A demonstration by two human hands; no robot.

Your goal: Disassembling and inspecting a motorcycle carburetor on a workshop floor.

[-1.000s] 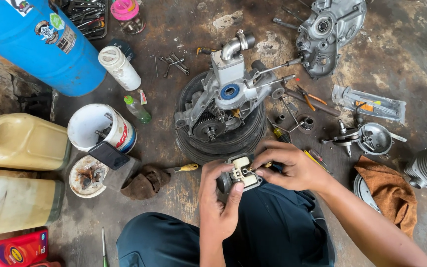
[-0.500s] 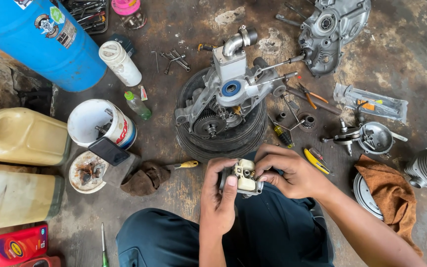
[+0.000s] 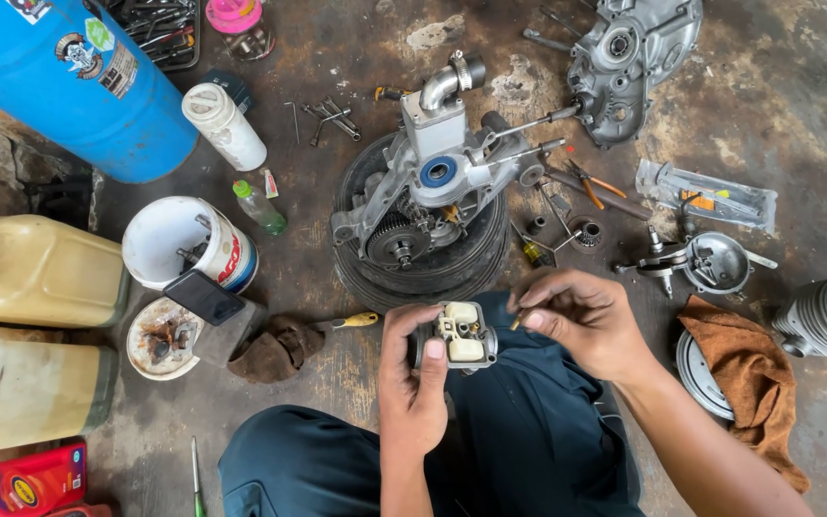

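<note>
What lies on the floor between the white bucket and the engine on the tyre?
In the head view, a small green-capped bottle lies between the white bucket and the engine.

Stained, oil-dark concrete floor [image 3: 796, 105], rust-brown patches, flat even daylight.

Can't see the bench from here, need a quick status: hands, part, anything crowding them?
Left hand grips small metal carburettor body. Right hand pinches a thin tool beside it. Engine block on tyre just ahead, not touching.

Small grey metal carburettor body [image 3: 458, 337], pale float showing, held over lap
</note>
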